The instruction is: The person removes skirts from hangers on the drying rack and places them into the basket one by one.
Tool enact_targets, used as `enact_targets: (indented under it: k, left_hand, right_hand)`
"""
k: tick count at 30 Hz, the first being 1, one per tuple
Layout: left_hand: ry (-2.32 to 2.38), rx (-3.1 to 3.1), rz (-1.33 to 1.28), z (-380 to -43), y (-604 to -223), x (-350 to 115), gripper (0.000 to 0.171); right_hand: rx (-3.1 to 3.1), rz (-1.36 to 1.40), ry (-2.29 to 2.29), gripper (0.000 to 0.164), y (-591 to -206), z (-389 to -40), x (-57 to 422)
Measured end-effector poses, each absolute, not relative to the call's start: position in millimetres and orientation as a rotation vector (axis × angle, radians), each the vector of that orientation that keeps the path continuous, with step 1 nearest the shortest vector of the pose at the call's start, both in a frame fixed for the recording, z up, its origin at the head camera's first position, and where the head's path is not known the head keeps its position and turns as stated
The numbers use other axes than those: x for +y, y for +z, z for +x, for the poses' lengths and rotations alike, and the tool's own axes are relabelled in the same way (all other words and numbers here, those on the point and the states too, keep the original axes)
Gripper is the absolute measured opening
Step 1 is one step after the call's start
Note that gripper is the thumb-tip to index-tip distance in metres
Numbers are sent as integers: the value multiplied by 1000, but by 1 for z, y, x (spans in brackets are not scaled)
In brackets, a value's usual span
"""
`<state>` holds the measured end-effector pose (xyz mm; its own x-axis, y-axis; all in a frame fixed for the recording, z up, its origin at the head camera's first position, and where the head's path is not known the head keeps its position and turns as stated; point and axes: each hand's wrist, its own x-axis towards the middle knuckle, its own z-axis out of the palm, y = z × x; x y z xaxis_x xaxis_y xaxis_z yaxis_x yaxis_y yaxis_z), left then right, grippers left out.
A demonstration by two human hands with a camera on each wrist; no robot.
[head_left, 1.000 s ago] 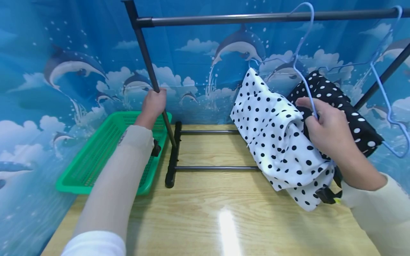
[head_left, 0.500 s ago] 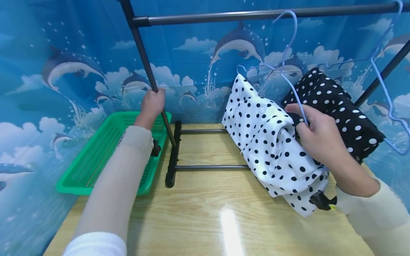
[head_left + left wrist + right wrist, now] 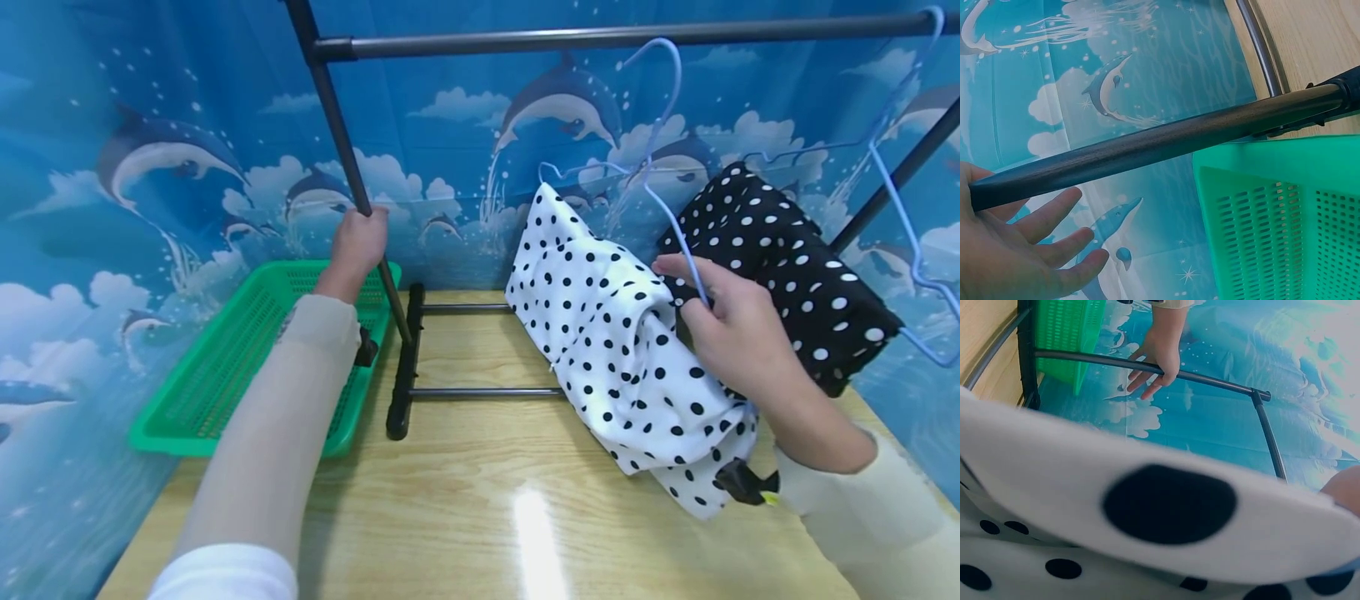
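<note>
My left hand (image 3: 360,242) holds the dark upright pole (image 3: 341,125) of a clothes rack. In the left wrist view the pole lies in the crook of the thumb, and several fingers stretch loosely past it. Between thumb and forefinger, my right hand (image 3: 735,321) pinches a light-blue wire hanger (image 3: 667,208). A white cloth garment with black dots (image 3: 592,308) drapes from this hanger, tilted, its lower end close over the table. The hanger's hook overlaps the rack's top rail (image 3: 487,42) in the head view. Blurred white cloth (image 3: 1072,469) covers much of the right wrist view.
Behind my right hand, a black garment with white dots (image 3: 787,267) hangs on another blue hanger (image 3: 900,200). A green perforated basket (image 3: 150,433) stands left of the rack. The rack's base bars (image 3: 487,392) cross the wooden table (image 3: 465,500); a dolphin-print curtain (image 3: 450,150) backs everything.
My right hand has moved left and slightly down, bringing the hanger and white dotted garment with it, away from the black one. The left hand stays on the pole.
</note>
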<state>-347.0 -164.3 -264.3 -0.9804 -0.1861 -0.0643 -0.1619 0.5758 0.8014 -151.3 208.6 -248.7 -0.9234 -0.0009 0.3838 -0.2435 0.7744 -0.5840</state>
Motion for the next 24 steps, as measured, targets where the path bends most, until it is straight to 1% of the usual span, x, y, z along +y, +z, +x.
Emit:
enact_targets:
  k: [6,13,19,24]
  left_hand:
    - [-1438,-2750,302,-345,-264,-164,42]
    - [-1431,-2758,314,-344,-262,-163,48]
    - [-1436,-2740,307,-348,-264,-163,40]
    - [-1462,-2735,287,-348,-264,-164,41]
  right_hand:
    - [-2613,211,939,49,-250,-150,205]
    - [-2591,254,964,49,-251,-150,201]
    - [-2589,258,977,50,-252,-150,199]
    - [-2623,219,974,52,-252,-149,197]
